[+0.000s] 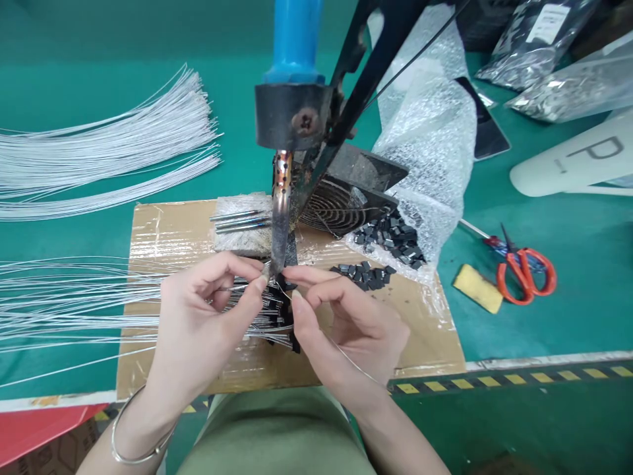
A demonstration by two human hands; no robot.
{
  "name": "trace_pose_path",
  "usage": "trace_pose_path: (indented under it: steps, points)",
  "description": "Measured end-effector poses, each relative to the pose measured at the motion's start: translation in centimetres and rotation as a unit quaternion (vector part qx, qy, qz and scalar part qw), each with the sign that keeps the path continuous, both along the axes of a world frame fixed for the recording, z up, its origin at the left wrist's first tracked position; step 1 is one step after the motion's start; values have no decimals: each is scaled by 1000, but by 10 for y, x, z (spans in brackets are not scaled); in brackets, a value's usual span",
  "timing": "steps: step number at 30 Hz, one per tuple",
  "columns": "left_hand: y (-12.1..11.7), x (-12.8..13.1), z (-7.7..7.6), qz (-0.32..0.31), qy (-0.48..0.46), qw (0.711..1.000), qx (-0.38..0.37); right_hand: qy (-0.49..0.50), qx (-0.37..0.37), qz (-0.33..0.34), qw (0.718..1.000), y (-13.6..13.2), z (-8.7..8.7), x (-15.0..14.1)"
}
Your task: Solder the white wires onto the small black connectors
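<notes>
A soldering iron with a blue handle is clamped upright on a black stand, its tip down between my hands. My left hand is closed in a pinch just left of the tip; the small piece between its fingertips is partly hidden, and I cannot name it. In the pinch of my right hand, right of the tip, is a thin strand of solder wire that trails across the palm toward the wrist. White wires run under my left hand, ending at small black parts below the tip.
Cardboard covers the work area. Loose black pieces lie near bubble wrap. A fan stands behind the iron. Orange-handled scissors, a yellow sponge and a white cup are at right; a wire bundle lies upper left.
</notes>
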State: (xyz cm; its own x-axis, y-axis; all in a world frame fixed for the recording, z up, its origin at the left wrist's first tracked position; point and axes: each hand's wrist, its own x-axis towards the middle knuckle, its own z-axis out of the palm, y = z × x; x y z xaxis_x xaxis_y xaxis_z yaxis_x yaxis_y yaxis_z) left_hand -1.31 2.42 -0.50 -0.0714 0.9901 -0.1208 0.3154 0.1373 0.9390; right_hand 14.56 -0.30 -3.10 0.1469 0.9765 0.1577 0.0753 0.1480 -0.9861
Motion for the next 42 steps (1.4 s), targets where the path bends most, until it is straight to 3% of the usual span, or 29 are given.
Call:
trace_pose_path:
  steps: [42]
  points:
    - [-1, 0, 0, -8, 21, 1000, -6, -6, -1, -8, 1000, 1, 1, -1]
